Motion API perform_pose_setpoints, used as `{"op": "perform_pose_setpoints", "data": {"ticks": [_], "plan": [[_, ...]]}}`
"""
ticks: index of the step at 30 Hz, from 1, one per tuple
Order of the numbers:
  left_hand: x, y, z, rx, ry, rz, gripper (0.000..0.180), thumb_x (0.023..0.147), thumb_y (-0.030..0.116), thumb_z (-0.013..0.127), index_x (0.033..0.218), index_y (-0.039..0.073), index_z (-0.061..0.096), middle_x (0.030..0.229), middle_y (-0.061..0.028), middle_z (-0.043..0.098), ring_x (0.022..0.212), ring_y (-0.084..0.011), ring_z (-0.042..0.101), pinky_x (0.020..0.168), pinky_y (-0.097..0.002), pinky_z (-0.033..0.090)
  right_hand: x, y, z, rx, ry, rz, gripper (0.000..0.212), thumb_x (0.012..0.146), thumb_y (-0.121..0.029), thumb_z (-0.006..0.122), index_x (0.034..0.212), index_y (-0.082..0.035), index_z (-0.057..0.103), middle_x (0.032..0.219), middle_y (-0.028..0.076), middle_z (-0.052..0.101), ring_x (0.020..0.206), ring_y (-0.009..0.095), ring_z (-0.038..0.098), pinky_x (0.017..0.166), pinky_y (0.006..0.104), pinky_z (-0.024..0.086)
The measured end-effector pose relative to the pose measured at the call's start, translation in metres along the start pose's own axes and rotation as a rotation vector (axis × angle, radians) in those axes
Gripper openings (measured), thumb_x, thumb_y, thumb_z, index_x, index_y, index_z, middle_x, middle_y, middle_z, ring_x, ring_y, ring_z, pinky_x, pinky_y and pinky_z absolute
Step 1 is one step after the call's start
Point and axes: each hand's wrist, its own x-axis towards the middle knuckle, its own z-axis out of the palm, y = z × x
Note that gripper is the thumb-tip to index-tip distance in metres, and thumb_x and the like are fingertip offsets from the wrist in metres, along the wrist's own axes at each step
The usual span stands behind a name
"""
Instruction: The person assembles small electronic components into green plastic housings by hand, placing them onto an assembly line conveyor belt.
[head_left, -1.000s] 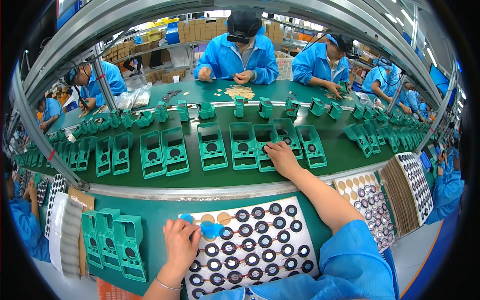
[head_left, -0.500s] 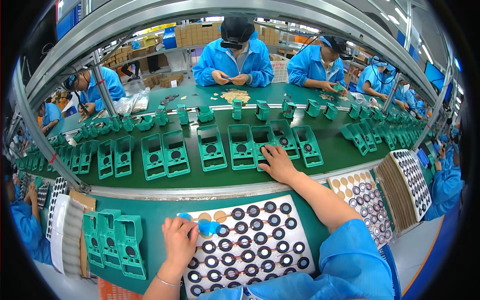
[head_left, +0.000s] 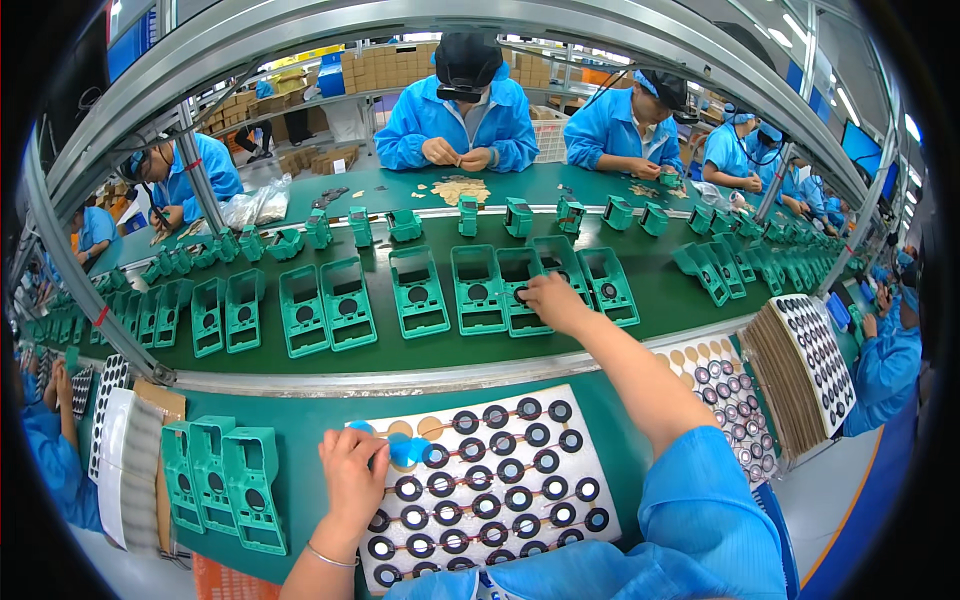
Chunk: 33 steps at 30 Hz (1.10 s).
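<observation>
My right hand point(head_left: 556, 303) reaches over a green plastic housing point(head_left: 519, 320) in the middle of the row, its fingers bunched at the round black part inside. Whatever sits under those fingertips is hidden. Beside the near sheet's upper left corner, my left hand point(head_left: 350, 480) has its fingers curled in; I cannot make out what they hold. Blue translucent film pieces point(head_left: 407, 450) lie right next to it. The white foam sheet point(head_left: 602, 452) carries rows of black ring-shaped parts point(head_left: 479, 477) with reddish wire-like strips between them, plus a few tan discs point(head_left: 429, 427).
Three green housings point(head_left: 252, 490) stand left of the sheet. Stacked sheets point(head_left: 790, 360) rest at the right, beside another sheet of ring parts point(head_left: 725, 400). A metal rail point(head_left: 430, 378) borders the green line. Co-workers in blue point(head_left: 458, 120) sit opposite; a frame post point(head_left: 85, 250) stands left.
My right hand's fingers have drawn together from a spread pose over the housing. My left hand stays by the blue film. The whole view has shifted slightly.
</observation>
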Motion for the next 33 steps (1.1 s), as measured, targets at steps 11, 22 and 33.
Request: {"op": "perform_pose_setpoints", "data": {"ticks": [11, 22, 33], "plan": [[0.001, -0.008, 0.0, 0.025, -0.023, -0.003, 0.008, 0.069, 0.006, 0.068, 0.076, 0.008, 0.066, 0.076, -0.0031, 0.054, 0.078, -0.0237, 0.046, 0.073, -0.0359, 0.036, 0.051, 0.034, -0.02, 0.187, -0.373, 0.007, 0.037, 0.062, -0.016, 0.077, 0.093, -0.008, 0.058, 0.091, 0.007, 0.061, 0.09, 0.028, 0.058, 0.074, 0.0396, 0.046], [0.003, -0.005, 0.002, 0.053, -0.044, -0.021, 0.007, 0.069, 0.006, 0.068, 0.075, 0.009, 0.066, 0.078, -0.0025, 0.055, 0.078, -0.0238, 0.047, 0.072, -0.0368, 0.036, 0.075, 0.041, -0.025, 0.252, -0.696, 0.188, 0.033, 0.064, -0.016, 0.078, 0.089, -0.003, 0.061, 0.082, 0.007, 0.063, 0.067, 0.022, 0.06, 0.059, 0.0358, 0.047], [0.005, -0.001, -0.001, 0.048, -0.023, -0.009, 0.007, 0.07, 0.008, 0.068, 0.076, 0.009, 0.066, 0.077, -0.0025, 0.054, 0.079, -0.024, 0.047, 0.072, -0.0367, 0.036, 0.064, 0.043, -0.031, 0.239, -0.664, 0.205, 0.038, 0.066, -0.014, 0.076, 0.1, -0.003, 0.061, 0.092, 0.009, 0.062, 0.066, 0.022, 0.06, 0.059, 0.0355, 0.049]]}}
